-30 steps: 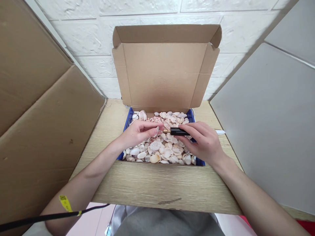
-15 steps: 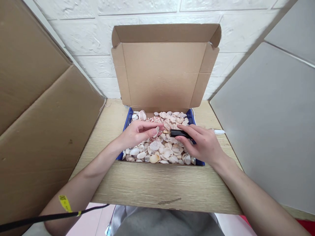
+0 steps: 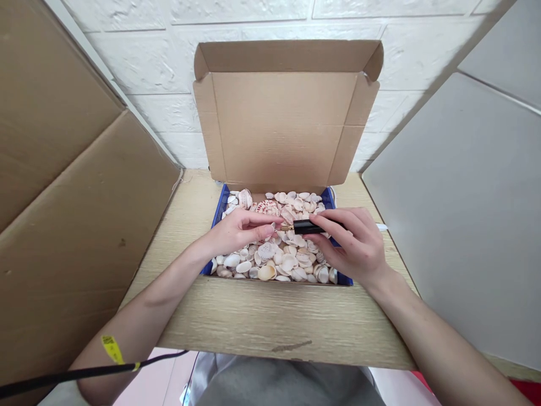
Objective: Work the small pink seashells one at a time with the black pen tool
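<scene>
Between its thumb and fingers, my left hand (image 3: 242, 230) pinches a small pale shell (image 3: 273, 226), mostly hidden by the fingertips. My right hand (image 3: 354, 239) is closed round a black pen-shaped tool (image 3: 307, 226) with a brass-coloured tip. That tip points left and meets the shell or stops just beside it; the exact contact is too small to tell. Both hands are over an open box with blue sides (image 3: 218, 207), filled with many white, cream and pinkish shells (image 3: 288, 262). A red-and-white patterned shell (image 3: 267, 207) lies behind my left fingers.
The box's brown cardboard lid (image 3: 283, 124) stands raised against a white brick wall (image 3: 160, 62). Brown cardboard (image 3: 84, 208) rises on the left, a grey panel (image 3: 465, 197) on the right. A black cable (image 3: 84, 373) crosses the lower left above the wooden table (image 3: 279, 316).
My right hand has turned and its fingers have curled more around the tool. The shell in my left hand has tilted and shows less of its face.
</scene>
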`<control>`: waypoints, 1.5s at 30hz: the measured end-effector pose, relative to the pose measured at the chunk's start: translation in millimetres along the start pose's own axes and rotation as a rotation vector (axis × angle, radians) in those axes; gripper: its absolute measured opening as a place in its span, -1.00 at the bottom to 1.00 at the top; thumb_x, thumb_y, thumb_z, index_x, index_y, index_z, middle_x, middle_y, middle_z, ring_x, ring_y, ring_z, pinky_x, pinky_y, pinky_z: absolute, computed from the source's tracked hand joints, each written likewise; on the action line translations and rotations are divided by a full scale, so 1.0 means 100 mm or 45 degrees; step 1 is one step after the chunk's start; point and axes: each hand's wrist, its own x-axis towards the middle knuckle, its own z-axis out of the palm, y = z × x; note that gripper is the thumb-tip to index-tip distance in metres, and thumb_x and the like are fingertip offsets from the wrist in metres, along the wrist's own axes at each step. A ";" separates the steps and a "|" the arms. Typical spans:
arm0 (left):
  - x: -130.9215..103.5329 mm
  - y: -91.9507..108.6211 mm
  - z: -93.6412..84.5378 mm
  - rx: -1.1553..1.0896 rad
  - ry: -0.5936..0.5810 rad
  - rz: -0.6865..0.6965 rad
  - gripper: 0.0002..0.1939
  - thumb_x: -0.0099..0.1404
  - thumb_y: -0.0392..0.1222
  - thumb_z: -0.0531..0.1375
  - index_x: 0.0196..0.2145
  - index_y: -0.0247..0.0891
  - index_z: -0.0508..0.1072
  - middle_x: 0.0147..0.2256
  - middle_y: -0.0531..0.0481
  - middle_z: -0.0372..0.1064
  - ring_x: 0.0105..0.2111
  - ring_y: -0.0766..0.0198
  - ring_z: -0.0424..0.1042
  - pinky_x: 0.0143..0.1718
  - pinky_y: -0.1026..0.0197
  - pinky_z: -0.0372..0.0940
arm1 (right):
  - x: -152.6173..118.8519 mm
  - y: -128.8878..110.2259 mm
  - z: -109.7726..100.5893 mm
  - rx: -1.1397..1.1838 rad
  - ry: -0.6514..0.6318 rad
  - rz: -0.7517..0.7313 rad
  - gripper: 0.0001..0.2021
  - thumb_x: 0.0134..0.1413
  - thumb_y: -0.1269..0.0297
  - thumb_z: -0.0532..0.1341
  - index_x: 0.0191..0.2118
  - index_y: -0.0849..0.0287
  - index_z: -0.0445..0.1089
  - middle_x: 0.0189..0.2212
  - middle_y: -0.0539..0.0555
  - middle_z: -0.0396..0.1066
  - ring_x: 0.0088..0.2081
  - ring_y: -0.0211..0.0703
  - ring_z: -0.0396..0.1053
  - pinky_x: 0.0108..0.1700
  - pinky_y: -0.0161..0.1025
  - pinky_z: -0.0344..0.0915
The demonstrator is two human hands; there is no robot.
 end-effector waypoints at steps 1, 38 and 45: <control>0.00 0.00 0.00 -0.001 -0.013 0.001 -0.61 0.25 -0.09 0.25 -0.01 -0.31 0.51 -0.12 -0.19 0.55 -0.18 0.13 0.56 -0.26 0.25 0.43 | 0.00 0.00 0.00 0.004 0.003 0.002 -0.68 0.05 0.34 0.32 -0.05 0.14 0.33 -0.28 0.14 0.49 -0.30 -0.10 0.42 -0.30 -0.16 0.34; 0.02 0.00 0.00 0.149 0.122 -0.048 -0.55 0.22 0.02 0.25 0.00 -0.26 0.52 -0.16 -0.14 0.56 -0.27 0.18 0.51 -0.29 0.21 0.36 | -0.01 0.03 0.00 -0.010 -0.026 -0.024 -0.65 0.02 0.27 0.35 -0.06 0.15 0.33 -0.36 0.11 0.48 -0.40 -0.17 0.33 -0.35 -0.20 0.33; -0.01 0.02 -0.01 0.081 0.067 -0.044 -0.56 0.22 -0.01 0.26 -0.01 -0.28 0.52 -0.22 -0.13 0.58 -0.32 0.24 0.50 -0.33 0.26 0.37 | -0.01 0.02 0.01 0.002 -0.058 0.042 -0.68 0.04 0.24 0.35 -0.09 0.17 0.34 -0.33 0.13 0.48 -0.34 -0.14 0.36 -0.30 -0.20 0.36</control>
